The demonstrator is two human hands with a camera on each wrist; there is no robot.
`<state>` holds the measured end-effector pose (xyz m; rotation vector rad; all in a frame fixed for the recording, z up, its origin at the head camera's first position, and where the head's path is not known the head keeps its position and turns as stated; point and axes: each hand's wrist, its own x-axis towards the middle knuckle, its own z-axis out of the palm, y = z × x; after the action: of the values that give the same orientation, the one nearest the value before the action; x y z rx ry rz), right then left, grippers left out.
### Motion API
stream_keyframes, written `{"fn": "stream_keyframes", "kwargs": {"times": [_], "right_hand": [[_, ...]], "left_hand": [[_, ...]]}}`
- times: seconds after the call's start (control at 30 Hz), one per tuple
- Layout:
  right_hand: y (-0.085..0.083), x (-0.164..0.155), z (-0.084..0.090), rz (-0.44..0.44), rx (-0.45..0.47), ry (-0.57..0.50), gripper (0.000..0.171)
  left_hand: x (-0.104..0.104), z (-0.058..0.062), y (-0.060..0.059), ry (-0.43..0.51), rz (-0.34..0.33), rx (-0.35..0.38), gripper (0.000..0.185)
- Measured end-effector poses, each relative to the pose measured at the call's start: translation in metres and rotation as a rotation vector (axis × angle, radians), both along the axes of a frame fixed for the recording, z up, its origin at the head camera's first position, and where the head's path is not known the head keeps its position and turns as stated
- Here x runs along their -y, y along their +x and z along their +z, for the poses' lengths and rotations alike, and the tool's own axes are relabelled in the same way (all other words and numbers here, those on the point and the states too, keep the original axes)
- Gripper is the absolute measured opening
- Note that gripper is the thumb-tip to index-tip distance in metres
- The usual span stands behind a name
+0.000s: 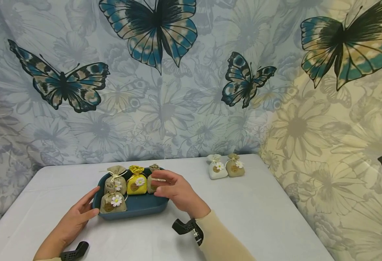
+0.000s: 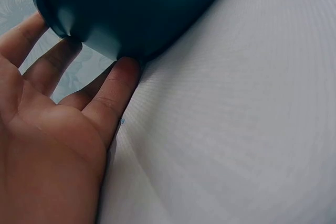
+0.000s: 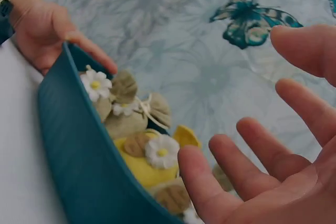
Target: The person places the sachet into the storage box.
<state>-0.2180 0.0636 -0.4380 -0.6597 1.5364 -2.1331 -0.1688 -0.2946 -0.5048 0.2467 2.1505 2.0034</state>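
Observation:
A dark blue oval tray [image 1: 145, 208] sits on the table's left half, with several small drawstring sachets in it. At its left end are two beige sachets [image 1: 113, 203], one behind the other. A yellow sachet [image 1: 137, 183] stands mid-tray, and another beige sachet [image 1: 154, 167] to its right is partly hidden by my right hand. Each visible front bears a white daisy or a brown tag. My left hand [image 1: 77, 217] touches the tray's outer left end with extended fingertips. Over the tray's right end, my right hand [image 3: 262, 171] is spread, with nothing between its fingers.
A white sachet [image 1: 218, 170] and a tan sachet [image 1: 235, 167] stand side by side at the back right of the white-covered table [image 1: 243, 217]. Behind the table's far edge hangs a butterfly-and-flower patterned cloth [image 1: 184, 119].

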Motion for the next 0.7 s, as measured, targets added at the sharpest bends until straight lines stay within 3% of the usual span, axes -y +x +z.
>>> {"fn": "stream_keyframes", "kwargs": {"times": [0.23, 0.7], "right_hand": [[0.013, -0.038, -0.017, -0.003, 0.032, -0.076, 0.052], [0.028, -0.15, -0.05, -0.165, 0.074, 0.125, 0.055]], "left_hand": [[0.0, 0.0, 0.0, 0.005, 0.005, 0.018, 0.077], [0.0, -0.004, -0.002, 0.019, 0.032, 0.033, 0.078]]}}
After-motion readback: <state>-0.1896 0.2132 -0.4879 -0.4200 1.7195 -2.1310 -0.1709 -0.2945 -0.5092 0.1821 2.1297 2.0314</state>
